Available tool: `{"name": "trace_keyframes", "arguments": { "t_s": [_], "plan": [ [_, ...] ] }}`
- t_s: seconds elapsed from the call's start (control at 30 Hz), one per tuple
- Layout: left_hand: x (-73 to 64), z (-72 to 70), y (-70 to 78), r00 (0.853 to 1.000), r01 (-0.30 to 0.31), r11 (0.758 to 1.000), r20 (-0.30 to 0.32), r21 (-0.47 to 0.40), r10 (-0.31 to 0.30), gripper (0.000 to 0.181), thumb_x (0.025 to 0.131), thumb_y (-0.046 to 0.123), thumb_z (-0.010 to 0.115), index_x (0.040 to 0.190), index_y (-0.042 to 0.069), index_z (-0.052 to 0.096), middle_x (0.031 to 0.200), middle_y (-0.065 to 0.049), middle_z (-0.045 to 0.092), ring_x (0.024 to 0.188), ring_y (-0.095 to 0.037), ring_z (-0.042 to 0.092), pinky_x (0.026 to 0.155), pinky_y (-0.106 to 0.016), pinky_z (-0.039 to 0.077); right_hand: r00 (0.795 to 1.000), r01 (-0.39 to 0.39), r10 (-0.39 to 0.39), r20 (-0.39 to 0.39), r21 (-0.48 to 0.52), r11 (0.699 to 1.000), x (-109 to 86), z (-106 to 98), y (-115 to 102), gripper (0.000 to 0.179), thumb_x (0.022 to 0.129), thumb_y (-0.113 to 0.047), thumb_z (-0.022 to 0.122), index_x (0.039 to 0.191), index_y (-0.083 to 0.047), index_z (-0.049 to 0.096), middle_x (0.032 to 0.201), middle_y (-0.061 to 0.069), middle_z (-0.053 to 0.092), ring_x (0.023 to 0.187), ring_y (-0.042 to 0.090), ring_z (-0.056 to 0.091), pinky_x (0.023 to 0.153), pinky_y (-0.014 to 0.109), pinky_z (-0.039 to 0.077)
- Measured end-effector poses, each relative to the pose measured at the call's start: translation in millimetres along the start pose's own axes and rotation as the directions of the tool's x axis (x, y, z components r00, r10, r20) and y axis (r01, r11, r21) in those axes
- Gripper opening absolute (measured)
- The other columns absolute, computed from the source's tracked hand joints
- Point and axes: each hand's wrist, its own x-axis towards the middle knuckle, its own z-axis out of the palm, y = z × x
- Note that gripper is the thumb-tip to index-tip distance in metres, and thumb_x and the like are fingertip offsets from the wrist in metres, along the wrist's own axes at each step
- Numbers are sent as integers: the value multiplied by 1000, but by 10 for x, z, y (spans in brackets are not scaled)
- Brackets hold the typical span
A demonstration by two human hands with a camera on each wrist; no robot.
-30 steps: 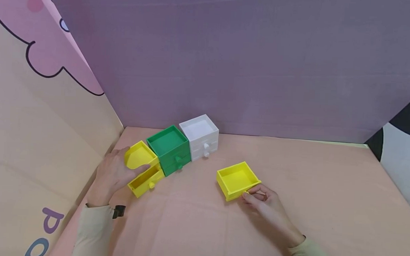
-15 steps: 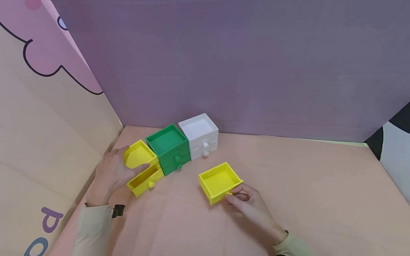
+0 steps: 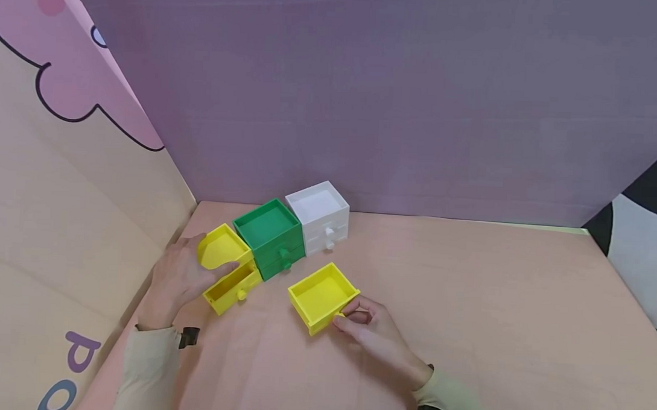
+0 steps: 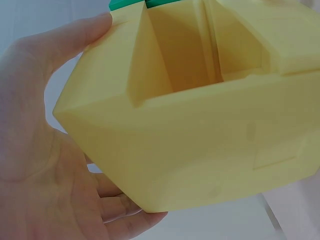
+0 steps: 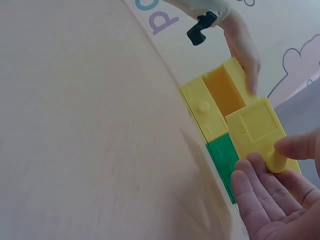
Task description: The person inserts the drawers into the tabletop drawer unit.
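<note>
My left hand (image 3: pixel 179 281) grips a small yellow drawer cabinet (image 3: pixel 222 248) from its left side, the thumb across its front edge. The cabinet's upper slot gapes, and below it a drawer with a round knob (image 3: pixel 241 295) sits in place. My right hand (image 3: pixel 375 333) pinches the knob (image 5: pixel 276 162) of a loose yellow drawer (image 3: pixel 321 296) between thumb and fingers. This drawer is hollow and its tray side faces up, with its back end pointing toward the cabinet. A gap of pink cloth shows between them in the head view.
Right behind the yellow cabinet stand a green drawer cabinet (image 3: pixel 268 227) and a white one (image 3: pixel 320 211), side by side in a slanting row. A purple wall (image 3: pixel 391 110) rises behind, and a cream printed wall (image 3: pixel 78 208) on the left. Pink cloth (image 3: pixel 494 295) covers the table.
My right hand has carried the loose yellow drawer leftward and slightly nearer to me, toward the yellow cabinet. The left hand keeps its grip and the cabinets stay put.
</note>
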Motion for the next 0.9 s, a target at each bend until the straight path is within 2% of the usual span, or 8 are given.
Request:
{"name": "trace_keyframes", "arguments": {
  "t_s": [0.43, 0.6, 0.9],
  "plan": [
    [-9, -10, 6, 1000, 13, 1000, 4, -4, -13, 96, 89, 65, 73, 151, -5, 50, 120, -26, 65, 98, -37, 59, 76, -47, 56, 993, 71, -71, 97, -6, 997, 31, 356, -92, 22, 95, -19, 80, 103, -4, 67, 104, 11, 80, 91, 19, 75, 77, 36, 64],
    [-11, -7, 9, 1000, 20, 1000, 3, 1, -20, 97, 89, 65, 73, 151, -5, 50, 122, -27, 65, 98, -37, 59, 76, -47, 56, 984, 93, -96, 147, 30, 995, 68, 515, -115, 22, 95, -19, 80, 104, -3, 67, 104, 12, 80, 90, 21, 75, 77, 36, 65],
    [-9, -4, 24, 1000, 6, 1000, -6, -5, -6, 96, 88, 64, 74, 150, -5, 50, 118, -26, 65, 97, -37, 59, 75, -47, 56, 979, 99, -105, 173, 42, 994, 128, 788, -170, 20, 93, -19, 82, 98, -7, 68, 100, 4, 77, 84, 17, 71, 73, 29, 59]
  ]
}}
